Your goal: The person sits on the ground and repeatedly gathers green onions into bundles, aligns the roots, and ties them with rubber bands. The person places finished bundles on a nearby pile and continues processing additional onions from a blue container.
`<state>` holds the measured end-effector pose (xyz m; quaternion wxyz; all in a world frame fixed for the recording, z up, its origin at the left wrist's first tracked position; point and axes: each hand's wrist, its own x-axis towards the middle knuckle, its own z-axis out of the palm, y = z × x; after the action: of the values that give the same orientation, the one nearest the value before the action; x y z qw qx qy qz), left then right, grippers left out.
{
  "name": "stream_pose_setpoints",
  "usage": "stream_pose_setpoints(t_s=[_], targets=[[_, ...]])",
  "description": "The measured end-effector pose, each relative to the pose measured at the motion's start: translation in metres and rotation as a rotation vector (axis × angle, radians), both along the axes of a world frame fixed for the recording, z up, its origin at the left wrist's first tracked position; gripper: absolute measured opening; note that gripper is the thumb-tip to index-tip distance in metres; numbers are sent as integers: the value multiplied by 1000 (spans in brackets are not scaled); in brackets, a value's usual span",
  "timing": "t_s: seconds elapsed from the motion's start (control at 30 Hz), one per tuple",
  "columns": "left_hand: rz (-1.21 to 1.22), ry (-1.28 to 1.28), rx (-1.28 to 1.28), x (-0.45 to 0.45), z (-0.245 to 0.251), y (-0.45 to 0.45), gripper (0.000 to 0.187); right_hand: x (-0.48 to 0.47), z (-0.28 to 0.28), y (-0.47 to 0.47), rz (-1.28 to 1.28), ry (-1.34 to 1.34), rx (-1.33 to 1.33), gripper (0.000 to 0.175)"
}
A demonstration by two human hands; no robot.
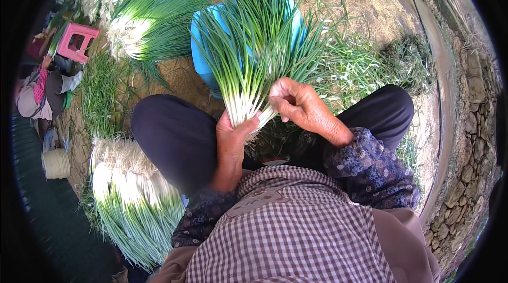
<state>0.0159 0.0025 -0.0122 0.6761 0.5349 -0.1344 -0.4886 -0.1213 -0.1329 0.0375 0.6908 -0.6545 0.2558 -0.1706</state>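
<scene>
A fanned bunch of green onions (238,100) is gripped near its white root end by my left hand (234,140), in front of my lap. My right hand (303,108) is at the right side of the bunch, its thumb and fingers curled close to the white stalks; whether it pinches one is not clear. Behind the bunch stands a blue plastic stool or tub (204,51), largely covered by the green leaves. Stringy roots hang below my left hand's fingers.
Piles of green onions lie at the upper left (131,33) and lower left (135,203). Stripped leaves (357,68) litter the ground at right. A pink plastic stool (73,55), a cream bucket (55,164) and a seated person (43,92) are at far left. A stone wall (462,187) runs along the right.
</scene>
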Motion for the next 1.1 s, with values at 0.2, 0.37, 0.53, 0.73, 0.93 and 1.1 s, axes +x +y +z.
stream_pose_setpoints(t_s=[0.2,0.37,0.53,0.73,0.93,1.1], targets=[[6,20,-9,-1,3,-1,35,-2,-13,-21,-181,296,-453,17],[-1,4,10,-4,3,-3,35,9,-20,-27,-50,428,-814,17],[12,-6,12,-3,3,-2,35,6,-22,-19,-70,419,-917,16],[13,5,-3,-2,2,0,36,-12,-11,-17,-228,195,-537,13],[5,-3,0,-3,0,0,36,0,-17,-26,-143,389,-827,15],[4,-31,24,-4,3,-1,35,7,-19,-34,-3,421,-806,10]])
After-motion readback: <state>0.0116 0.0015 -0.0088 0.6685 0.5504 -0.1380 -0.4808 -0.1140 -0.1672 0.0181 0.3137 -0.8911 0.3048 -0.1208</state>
